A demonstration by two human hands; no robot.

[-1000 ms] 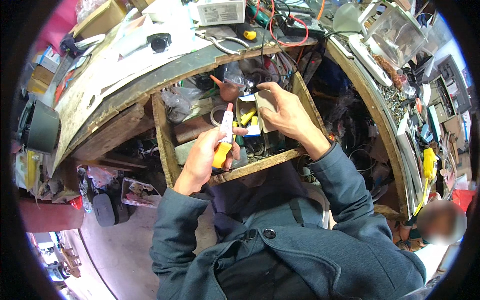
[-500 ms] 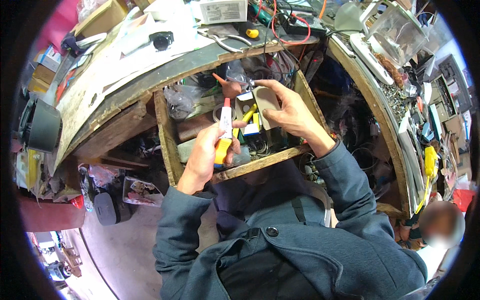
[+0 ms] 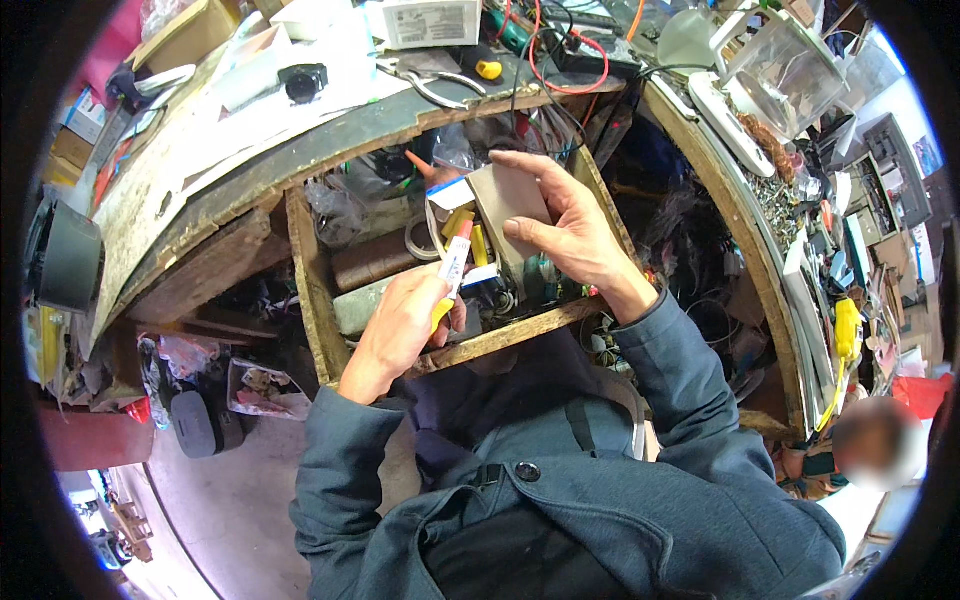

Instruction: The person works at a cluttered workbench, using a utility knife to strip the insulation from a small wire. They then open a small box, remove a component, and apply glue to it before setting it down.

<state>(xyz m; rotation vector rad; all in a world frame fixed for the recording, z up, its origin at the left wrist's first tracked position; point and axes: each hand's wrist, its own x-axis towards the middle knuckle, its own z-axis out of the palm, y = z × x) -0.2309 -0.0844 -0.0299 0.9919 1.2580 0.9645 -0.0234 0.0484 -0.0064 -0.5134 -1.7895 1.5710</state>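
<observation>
My left hand [image 3: 395, 325] is closed around a slim white-and-yellow tube [image 3: 454, 268] with a red cap. The cap points up and lies against the opening of a small grey cardboard box [image 3: 515, 200]. My right hand [image 3: 580, 230] grips this box along its side, thumb on the near face and fingers at the far edge. Its white and blue flaps stand open, and yellow items [image 3: 460, 220] show inside. Both hands are over an open wooden drawer [image 3: 510, 333] crowded with small things, among them a ring-shaped roll [image 3: 420, 240] and an orange-tipped nozzle [image 3: 428, 168].
Behind the drawer runs a worn bench edge [image 3: 240, 178]; pliers [image 3: 440, 84], a black round part [image 3: 303, 82] and a white box [image 3: 425, 22] lie there. Scraps and tools crowd the right-hand bench, including a yellow device [image 3: 847, 330]. Another person [image 3: 875, 445] is at the far right.
The box has tilted and come further into my right hand's grip. In my left hand the tube has turned, its cap moving closer to the box opening. The whole view has shifted slightly.
</observation>
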